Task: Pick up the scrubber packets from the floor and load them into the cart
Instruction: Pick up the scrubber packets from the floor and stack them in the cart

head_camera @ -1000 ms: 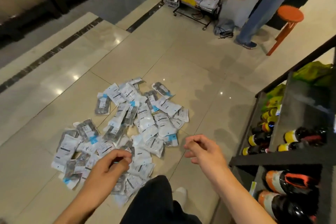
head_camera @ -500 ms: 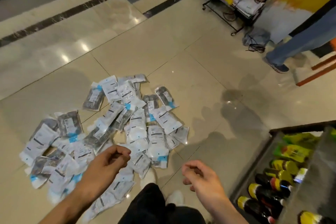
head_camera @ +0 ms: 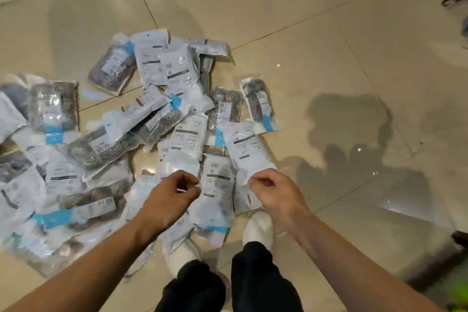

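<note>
Scrubber packets (head_camera: 141,119): heaped on tiled floor (head_camera: 329,45). Left hand (head_camera: 174,197), right hand (head_camera: 273,192): loosely curled, nothing held, poised above heap. Step judged: reach. A first packet must be gripped next.

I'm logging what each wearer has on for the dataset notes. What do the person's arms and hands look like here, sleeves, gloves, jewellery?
Both forearms are bare up to the frame edge, no sleeves in view. The left hand and right hand have no gloves; no rings, watch or wristbands show. Below are dark trousers and white shoes.
</note>
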{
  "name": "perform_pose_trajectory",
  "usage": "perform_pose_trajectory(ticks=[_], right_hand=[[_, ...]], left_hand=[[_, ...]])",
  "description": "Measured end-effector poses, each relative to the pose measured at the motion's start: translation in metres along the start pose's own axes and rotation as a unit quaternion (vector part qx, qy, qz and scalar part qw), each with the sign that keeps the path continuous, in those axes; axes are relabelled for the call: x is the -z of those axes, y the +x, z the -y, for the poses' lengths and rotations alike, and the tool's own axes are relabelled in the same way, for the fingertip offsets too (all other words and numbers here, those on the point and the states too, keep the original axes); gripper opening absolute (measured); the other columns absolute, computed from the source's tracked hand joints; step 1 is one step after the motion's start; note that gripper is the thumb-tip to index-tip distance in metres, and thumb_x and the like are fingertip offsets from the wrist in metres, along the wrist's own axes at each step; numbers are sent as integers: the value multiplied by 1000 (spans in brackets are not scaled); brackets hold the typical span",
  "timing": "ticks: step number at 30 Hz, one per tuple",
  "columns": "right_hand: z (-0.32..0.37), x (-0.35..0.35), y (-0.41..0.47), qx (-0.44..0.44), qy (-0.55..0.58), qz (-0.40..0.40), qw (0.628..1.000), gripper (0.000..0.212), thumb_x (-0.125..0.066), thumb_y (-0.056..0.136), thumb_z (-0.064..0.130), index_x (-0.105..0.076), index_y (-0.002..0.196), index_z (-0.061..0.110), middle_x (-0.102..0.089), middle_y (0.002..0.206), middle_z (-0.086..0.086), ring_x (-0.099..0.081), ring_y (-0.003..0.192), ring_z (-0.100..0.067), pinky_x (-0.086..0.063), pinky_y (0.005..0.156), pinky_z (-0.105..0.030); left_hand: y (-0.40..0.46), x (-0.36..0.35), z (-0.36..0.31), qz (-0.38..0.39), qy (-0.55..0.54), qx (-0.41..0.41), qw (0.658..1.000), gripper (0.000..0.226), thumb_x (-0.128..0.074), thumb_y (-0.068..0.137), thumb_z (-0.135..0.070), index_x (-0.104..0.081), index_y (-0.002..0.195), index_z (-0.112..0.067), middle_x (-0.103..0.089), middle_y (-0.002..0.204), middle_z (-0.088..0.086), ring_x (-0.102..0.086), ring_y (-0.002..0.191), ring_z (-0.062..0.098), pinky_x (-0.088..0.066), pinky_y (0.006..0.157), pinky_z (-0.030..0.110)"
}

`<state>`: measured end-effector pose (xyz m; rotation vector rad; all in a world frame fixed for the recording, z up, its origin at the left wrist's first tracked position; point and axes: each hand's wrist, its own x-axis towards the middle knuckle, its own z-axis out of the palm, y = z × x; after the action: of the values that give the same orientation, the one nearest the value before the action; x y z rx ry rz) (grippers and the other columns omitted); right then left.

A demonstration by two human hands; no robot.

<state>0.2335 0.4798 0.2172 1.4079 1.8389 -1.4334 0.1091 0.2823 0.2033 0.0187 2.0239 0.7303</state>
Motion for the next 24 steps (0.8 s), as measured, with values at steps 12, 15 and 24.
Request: perform_pose_trajectory(ticks=[12,15,24], right_hand=[[-61,-49,251,-4,-179,-66,982,84,-67,81,67,-49,147,18,-60,137,-11,-61,122,-33,-52,99,-38],[-68,-57,274,-41,-177,-84,980,92,-70,80,67,-43,148,12,-54,145,-13,-54,132,-35,-48,108,-44],[-68,-55,280,-109,-58,-17,992,46,-90,73,22,-75,114,8,-76,113,-6,-71,102,-28,-58,95,-43]], left_hand=[[176,-129,127,-9,64,39,997,92,-86,74,-48,-39,147,-20,-59,143,8,-60,123,29,-52,104,44],[193,-147,144,-15,50,24,998,109,-85,61,-59,-30,149,-27,-60,141,4,-62,121,26,-55,102,46],[193,-133,125,21,-39,101,994,74,-90,75,-31,-45,133,-24,-61,121,-7,-64,111,24,-57,93,40]])
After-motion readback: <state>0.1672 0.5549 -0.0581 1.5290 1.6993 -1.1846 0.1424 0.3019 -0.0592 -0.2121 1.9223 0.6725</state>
